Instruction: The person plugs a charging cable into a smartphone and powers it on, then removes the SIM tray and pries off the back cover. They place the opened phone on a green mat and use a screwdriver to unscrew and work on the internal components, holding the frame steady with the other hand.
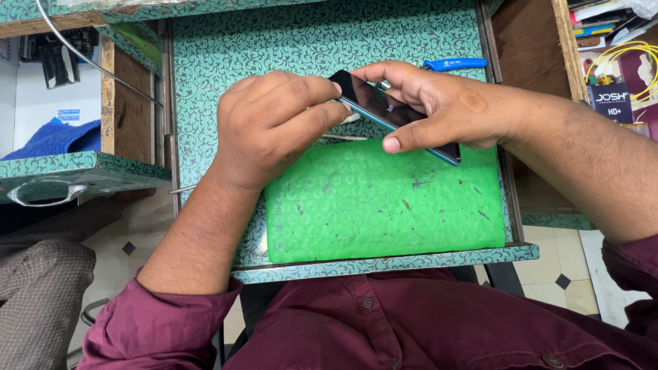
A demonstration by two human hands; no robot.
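1. Teal floral-patterned bench top (205, 82), carrying a scuffed green rectangular rubber mat (384, 205) near its front edge.
2. Slim dark-screened smartphone with a blue frame (394, 113), held above the mat's far edge; long axis runs from upper left down to lower right.
3. Right hand (439, 103): fingers grasping the phone along its length.
4. Left hand (274, 127): fingers curled, pinching the phone's upper-left end.
5. Blue-handled tool (456, 64) lies beyond the right hand; open mat lies nearer the person.

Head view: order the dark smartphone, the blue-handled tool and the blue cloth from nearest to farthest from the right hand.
1. Dark smartphone: gripped by the right hand, above the green mat.
2. Blue-handled tool: just behind the hand, on the patterned worktop.
3. Blue cloth: far left, beyond the left hand.
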